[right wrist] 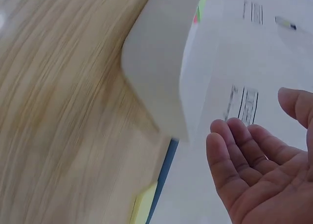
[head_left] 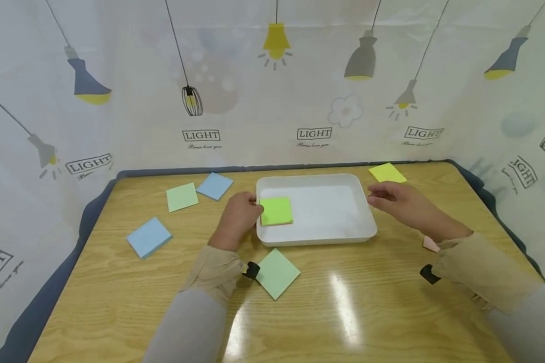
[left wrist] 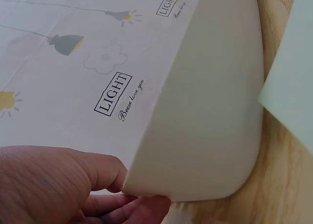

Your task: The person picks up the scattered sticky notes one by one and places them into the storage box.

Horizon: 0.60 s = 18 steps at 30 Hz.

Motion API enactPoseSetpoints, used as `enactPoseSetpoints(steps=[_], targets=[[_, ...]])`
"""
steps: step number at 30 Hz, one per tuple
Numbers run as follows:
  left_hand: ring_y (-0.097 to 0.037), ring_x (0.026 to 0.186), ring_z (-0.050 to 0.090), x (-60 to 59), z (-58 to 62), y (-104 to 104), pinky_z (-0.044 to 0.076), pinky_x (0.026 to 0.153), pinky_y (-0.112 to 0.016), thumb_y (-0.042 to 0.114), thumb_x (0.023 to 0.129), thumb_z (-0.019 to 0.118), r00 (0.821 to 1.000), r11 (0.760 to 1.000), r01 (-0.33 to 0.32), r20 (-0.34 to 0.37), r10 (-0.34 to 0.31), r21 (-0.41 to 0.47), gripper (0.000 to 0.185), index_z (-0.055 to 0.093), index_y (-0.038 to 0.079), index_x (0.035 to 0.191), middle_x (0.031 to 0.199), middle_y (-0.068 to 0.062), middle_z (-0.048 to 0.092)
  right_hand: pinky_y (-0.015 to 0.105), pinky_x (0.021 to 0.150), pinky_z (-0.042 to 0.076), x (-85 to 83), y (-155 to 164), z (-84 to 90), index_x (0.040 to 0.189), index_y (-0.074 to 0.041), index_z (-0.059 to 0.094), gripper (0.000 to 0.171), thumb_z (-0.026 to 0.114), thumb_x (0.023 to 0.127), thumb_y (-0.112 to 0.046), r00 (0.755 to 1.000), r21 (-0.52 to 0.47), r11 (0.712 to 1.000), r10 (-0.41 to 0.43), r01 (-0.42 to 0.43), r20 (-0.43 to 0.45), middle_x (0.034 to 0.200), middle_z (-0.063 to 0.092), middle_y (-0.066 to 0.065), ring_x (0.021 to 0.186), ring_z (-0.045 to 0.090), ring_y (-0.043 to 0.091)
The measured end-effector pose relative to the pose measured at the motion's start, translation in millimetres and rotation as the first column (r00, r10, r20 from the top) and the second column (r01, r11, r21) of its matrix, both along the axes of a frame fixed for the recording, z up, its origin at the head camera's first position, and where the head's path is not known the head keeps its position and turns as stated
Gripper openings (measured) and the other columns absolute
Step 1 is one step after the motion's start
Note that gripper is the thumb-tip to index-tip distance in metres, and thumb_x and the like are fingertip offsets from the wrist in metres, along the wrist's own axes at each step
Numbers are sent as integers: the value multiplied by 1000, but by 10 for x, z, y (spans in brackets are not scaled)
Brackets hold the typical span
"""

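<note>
Head view is showing a wooden table (head_left: 118,302) with sticky-note pads lying around a white tray (head_left: 327,237). 2 blue pads are lying on the left, 1 near the back (head_left: 214,185) and 1 nearer the front (head_left: 148,237). A pale green pad (head_left: 182,196) is lying beside the back blue one. Another pale green pad (head_left: 277,273) is lying in front of the tray, just by the left wrist. A yellow pad (head_left: 387,173) is lying behind the right hand (head_left: 397,201). A bit of a pink pad (head_left: 430,244) is peeking out by the right sleeve. Nothing is lying between the hands and the tray.

The bright green pad (head_left: 276,210) is lying inside the tray, at its left end. The left hand (head_left: 237,218) is reaching over the tray's left rim, and its fingers are touching the pad's left edge. I cannot tell if they are pinching it. The right hand is floating just past the tray's right rim, with fingers loose and open, holding nothing. The rest of the tray is holding only this 1 pad.
</note>
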<state>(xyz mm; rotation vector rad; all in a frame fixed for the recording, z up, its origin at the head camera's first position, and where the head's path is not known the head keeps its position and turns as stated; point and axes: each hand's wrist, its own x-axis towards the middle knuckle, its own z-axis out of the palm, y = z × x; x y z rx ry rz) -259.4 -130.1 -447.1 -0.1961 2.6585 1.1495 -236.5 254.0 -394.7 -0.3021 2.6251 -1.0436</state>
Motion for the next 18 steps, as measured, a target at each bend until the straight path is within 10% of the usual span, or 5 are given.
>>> enactPoseSetpoints(steps=[18], targets=[[-26,109,65,-7,-6,11,56,93,-40,22,102,57,1000,1000,6,10,-6,-10,43,61,4,140,136,-13,66,72,110,37,198,1192,-369,162,9,14,102,61,100,-57,993,253,967,-58,30,105,162,26,38,145,30,60]])
